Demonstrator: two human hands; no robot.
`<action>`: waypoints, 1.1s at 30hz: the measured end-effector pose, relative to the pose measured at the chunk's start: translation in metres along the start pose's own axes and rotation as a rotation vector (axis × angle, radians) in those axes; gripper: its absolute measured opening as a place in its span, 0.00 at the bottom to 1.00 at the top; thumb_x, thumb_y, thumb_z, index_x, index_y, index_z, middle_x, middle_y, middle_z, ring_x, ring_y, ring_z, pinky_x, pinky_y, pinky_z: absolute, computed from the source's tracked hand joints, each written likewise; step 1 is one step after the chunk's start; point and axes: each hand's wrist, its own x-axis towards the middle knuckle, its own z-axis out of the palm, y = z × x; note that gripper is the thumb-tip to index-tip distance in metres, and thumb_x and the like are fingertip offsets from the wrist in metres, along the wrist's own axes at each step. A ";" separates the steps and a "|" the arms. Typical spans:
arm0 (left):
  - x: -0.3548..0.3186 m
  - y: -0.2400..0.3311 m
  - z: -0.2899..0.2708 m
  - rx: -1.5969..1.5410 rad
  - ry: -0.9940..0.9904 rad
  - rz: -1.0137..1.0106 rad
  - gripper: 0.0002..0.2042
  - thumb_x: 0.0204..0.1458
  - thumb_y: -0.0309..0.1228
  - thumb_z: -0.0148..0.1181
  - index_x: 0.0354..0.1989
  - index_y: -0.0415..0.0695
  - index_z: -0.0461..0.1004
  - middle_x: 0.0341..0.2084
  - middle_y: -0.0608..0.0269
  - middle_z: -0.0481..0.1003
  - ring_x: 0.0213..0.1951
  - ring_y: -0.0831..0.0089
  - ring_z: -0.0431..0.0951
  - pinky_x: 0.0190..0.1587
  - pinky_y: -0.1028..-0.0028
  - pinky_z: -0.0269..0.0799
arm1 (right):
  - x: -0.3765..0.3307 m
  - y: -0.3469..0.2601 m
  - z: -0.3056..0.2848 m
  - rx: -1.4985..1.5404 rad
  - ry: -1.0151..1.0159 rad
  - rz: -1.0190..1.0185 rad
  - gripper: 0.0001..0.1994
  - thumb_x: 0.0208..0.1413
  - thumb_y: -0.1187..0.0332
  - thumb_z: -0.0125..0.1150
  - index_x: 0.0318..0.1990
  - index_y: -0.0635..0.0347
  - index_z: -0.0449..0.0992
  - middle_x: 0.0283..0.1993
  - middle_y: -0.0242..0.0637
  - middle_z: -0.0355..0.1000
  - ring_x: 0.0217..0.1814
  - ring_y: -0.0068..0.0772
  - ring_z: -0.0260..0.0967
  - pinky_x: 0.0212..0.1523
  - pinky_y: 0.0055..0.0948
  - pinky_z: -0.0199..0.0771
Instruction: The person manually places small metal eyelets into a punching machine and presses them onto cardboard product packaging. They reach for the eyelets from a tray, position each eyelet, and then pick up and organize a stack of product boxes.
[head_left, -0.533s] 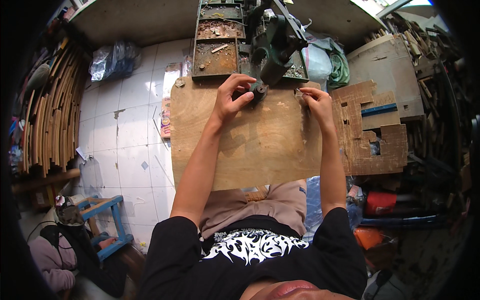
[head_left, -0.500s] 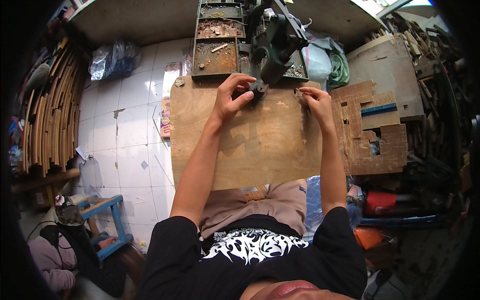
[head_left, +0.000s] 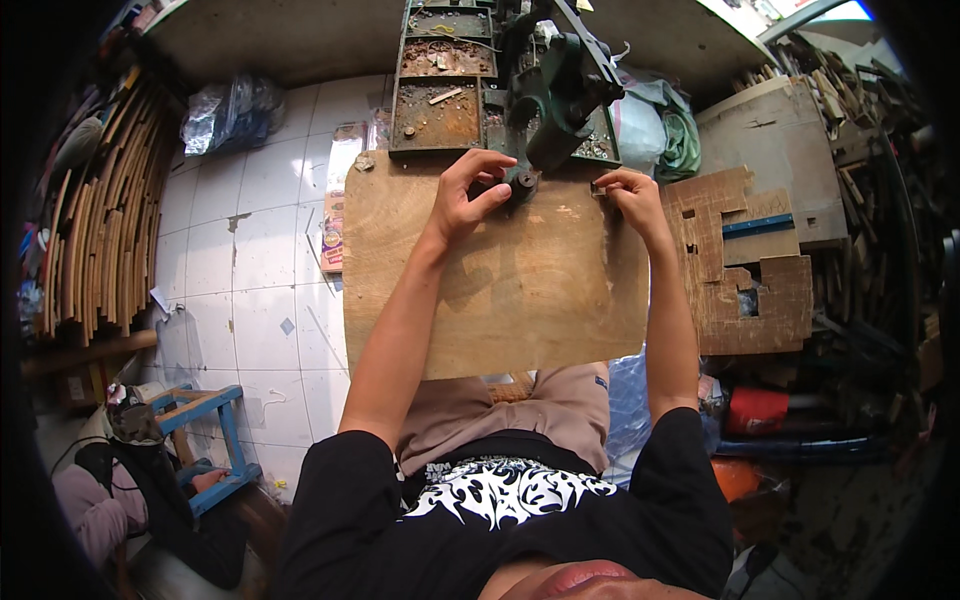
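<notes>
A dark green hand press (head_left: 556,105) stands at the far side of a wooden board (head_left: 490,300). My left hand (head_left: 464,200) is beside the press's round lower post (head_left: 522,184). Its fingers curve and its thumb points at the post, with a gap between thumb and fingers. I cannot tell whether the fingertips touch the post. Over the board's far right corner, my right hand (head_left: 634,204) is closed in a pinch. A small dark bit shows at its fingertips, too small to name.
Left of the press is a metal tray (head_left: 434,118) with compartments of small parts. Cut brown boards (head_left: 745,300) lie on the right, by plastic bags (head_left: 672,130). Wooden strips (head_left: 105,220) are stacked far left. A blue frame (head_left: 225,425) and another person's hand (head_left: 207,479) show lower left.
The view has shifted slightly. My right hand stays at the board's far right corner, its fingers turned a little. My left hand keeps its place by the post.
</notes>
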 end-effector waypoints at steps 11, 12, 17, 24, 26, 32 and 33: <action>0.000 0.001 0.001 -0.028 -0.006 -0.019 0.18 0.48 0.33 0.63 0.48 0.39 0.75 0.43 0.62 0.74 0.45 0.74 0.73 0.50 0.72 0.69 | 0.015 0.007 -0.005 0.012 -0.146 0.014 0.13 0.44 0.77 0.50 0.33 0.64 0.82 0.21 0.28 0.69 0.25 0.15 0.61 0.27 0.20 0.61; 0.001 0.002 0.001 -0.014 -0.002 -0.013 0.18 0.48 0.33 0.63 0.48 0.40 0.75 0.43 0.62 0.74 0.45 0.74 0.73 0.50 0.72 0.69 | 0.015 0.004 -0.005 0.009 -0.153 0.001 0.13 0.44 0.77 0.49 0.33 0.65 0.81 0.21 0.28 0.69 0.26 0.15 0.61 0.27 0.20 0.61; 0.000 0.001 0.000 -0.018 0.010 -0.015 0.19 0.48 0.34 0.63 0.48 0.40 0.75 0.43 0.62 0.74 0.45 0.73 0.73 0.50 0.72 0.69 | 0.011 0.003 0.000 -0.045 -0.101 -0.043 0.12 0.46 0.80 0.51 0.33 0.65 0.81 0.24 0.31 0.72 0.26 0.17 0.64 0.29 0.21 0.64; -0.001 0.003 0.001 0.004 0.000 -0.016 0.18 0.48 0.34 0.63 0.48 0.39 0.75 0.43 0.62 0.74 0.45 0.73 0.73 0.50 0.72 0.69 | -0.017 0.003 0.015 -0.071 0.243 -0.160 0.06 0.52 0.78 0.62 0.37 0.62 0.82 0.29 0.32 0.76 0.26 0.18 0.67 0.30 0.22 0.68; -0.001 0.002 0.000 0.011 0.004 -0.021 0.18 0.48 0.34 0.63 0.48 0.40 0.76 0.43 0.63 0.74 0.45 0.73 0.73 0.50 0.72 0.69 | -0.017 0.004 0.017 -0.024 0.272 -0.110 0.06 0.52 0.77 0.62 0.37 0.62 0.82 0.29 0.33 0.77 0.25 0.18 0.68 0.30 0.22 0.69; 0.002 -0.002 0.002 -0.004 -0.027 -0.027 0.18 0.49 0.32 0.62 0.48 0.39 0.75 0.42 0.63 0.74 0.45 0.75 0.73 0.49 0.73 0.69 | -0.014 0.007 0.015 -0.081 0.311 -0.107 0.06 0.52 0.76 0.63 0.37 0.62 0.82 0.27 0.35 0.77 0.26 0.19 0.70 0.31 0.22 0.71; -0.001 -0.001 0.000 -0.008 -0.021 -0.035 0.18 0.50 0.32 0.62 0.49 0.39 0.74 0.43 0.63 0.74 0.45 0.75 0.72 0.49 0.73 0.69 | -0.014 0.006 0.017 -0.079 0.308 -0.079 0.06 0.52 0.76 0.63 0.37 0.63 0.82 0.27 0.34 0.77 0.26 0.19 0.71 0.31 0.22 0.71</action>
